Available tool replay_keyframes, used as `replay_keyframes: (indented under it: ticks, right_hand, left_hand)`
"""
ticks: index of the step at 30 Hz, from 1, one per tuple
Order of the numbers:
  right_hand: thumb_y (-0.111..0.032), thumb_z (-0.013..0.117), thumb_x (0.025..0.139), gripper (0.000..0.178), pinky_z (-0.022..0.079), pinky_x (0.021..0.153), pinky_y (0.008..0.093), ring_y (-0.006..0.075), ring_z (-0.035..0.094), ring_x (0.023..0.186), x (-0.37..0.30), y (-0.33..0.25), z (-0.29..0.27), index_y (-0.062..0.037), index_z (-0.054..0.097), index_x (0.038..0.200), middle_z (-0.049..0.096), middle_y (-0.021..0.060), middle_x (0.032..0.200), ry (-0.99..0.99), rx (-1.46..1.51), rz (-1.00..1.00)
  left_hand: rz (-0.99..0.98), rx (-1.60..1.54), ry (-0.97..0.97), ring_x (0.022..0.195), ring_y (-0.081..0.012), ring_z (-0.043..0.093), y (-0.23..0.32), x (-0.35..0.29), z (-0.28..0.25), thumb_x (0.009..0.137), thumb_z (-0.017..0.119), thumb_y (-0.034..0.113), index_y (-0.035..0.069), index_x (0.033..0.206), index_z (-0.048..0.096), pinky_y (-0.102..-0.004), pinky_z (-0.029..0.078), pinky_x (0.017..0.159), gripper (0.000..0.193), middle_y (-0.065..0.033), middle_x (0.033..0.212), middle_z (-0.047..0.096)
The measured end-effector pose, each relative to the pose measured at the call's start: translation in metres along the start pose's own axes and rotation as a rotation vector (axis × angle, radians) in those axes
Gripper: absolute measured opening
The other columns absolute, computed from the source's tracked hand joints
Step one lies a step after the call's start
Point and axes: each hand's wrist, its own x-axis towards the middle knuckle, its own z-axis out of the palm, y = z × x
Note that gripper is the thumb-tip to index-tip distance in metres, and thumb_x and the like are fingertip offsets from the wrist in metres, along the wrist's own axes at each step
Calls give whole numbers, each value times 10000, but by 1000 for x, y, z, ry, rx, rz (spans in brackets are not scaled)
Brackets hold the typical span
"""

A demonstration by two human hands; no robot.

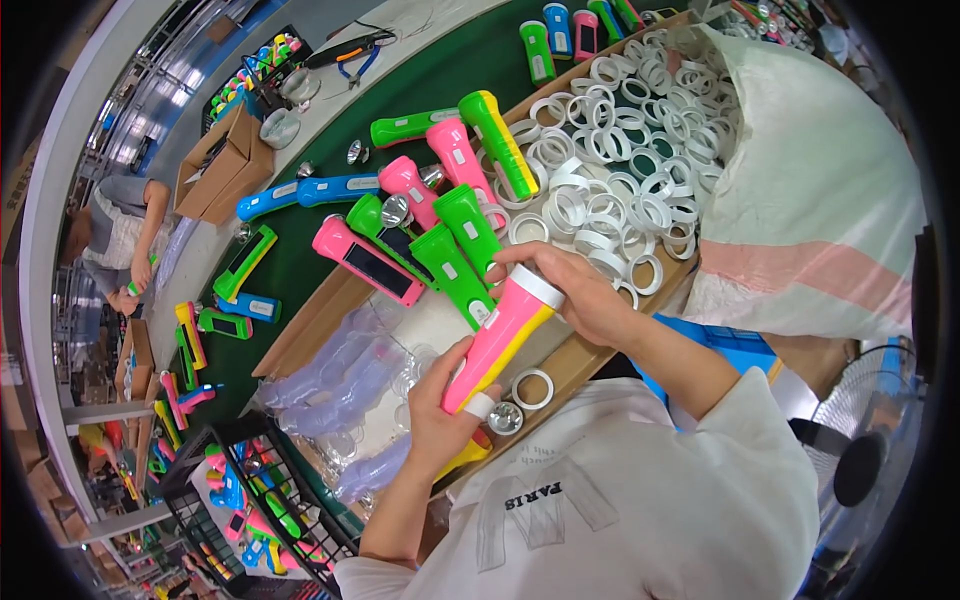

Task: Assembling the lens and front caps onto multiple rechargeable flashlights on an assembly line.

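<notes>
A pink flashlight body with a bright yellow side, a white ring-shaped collar and a small white label (500,335) is held slantwise above the front part of a long, shallow, brown cardboard tray (300,335), its wider collared head turned up and away from the wearer. Its narrow pink end is gripped by the bare left hand (440,405), whose fingers are wrapped around it; a white band is worn on one finger. The collared head is clasped by the bare right hand (580,295), with the fingers closed about the white collar. In the right part of the tray, a large heap of white plastic rings (600,130) is spread, reaching the open mouth of a white woven sack with a pale pink stripe (810,170). In the left part, crumpled, translucent purple plastic film (345,370) is held, and green and pink flashlight bodies (450,270) are laid across the middle. A shiny silver reflector cup (505,418) and a single white ring (532,389) are seen near the front wall. Mixed bright-coloured flashlight parts (270,500) are contained in a black plastic lattice crate (190,465) at lower left. Farther back, an open brown cardboard box (230,170) is placed; its contents cannot be made out clearly.
</notes>
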Motion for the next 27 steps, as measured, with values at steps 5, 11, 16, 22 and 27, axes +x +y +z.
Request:
replay_keyframes:
  ticks: [5, 11, 16, 22, 27]
  right_hand:
    - [-320, 430, 999, 400, 460, 938, 348, 206, 593, 1045, -7, 17, 10, -15, 487, 1251, 596, 114, 1086, -19, 72, -92]
    - [-277, 376, 1012, 395, 490, 878, 338, 201, 617, 967, -10, 8, 21, 22, 539, 1211, 601, 113, 1017, 50, -295, -132]
    - [-168, 489, 896, 315, 497, 758, 366, 266, 617, 866, -48, -45, 41, 10, 644, 1104, 630, 158, 988, -85, -661, -690]
    - [-228, 398, 988, 371, 467, 823, 311, 202, 596, 910, -24, -57, 39, 8, 572, 1214, 652, 126, 970, 72, -690, -342]
    - [-326, 417, 1003, 421, 445, 843, 255, 119, 568, 912, 20, 9, -5, 2, 591, 1202, 641, 80, 979, 161, -329, -96]
  left_hand:
    - [-721, -1121, -157, 830, -191, 642, 8, -14, -2, 831, 684, 171, -1, 1308, 457, -291, 515, 653, 556, -170, 1067, 638]
    - [143, 280, 54, 780, -286, 654, 40, -12, -10, 802, 713, 128, 14, 1280, 521, -322, 524, 665, 528, -205, 1032, 617]
    - [-140, -569, -185, 829, -214, 658, 64, -21, -42, 810, 704, 81, 12, 1233, 597, -282, 523, 676, 442, -168, 1047, 656]
    - [258, 160, -2, 887, -230, 677, 69, 7, -32, 792, 691, 65, 57, 1234, 603, -271, 554, 661, 451, -154, 1063, 652]
    - [234, 318, 8, 797, -237, 664, 20, 22, 6, 787, 680, 42, 55, 1235, 583, -313, 539, 614, 459, -151, 1020, 640]
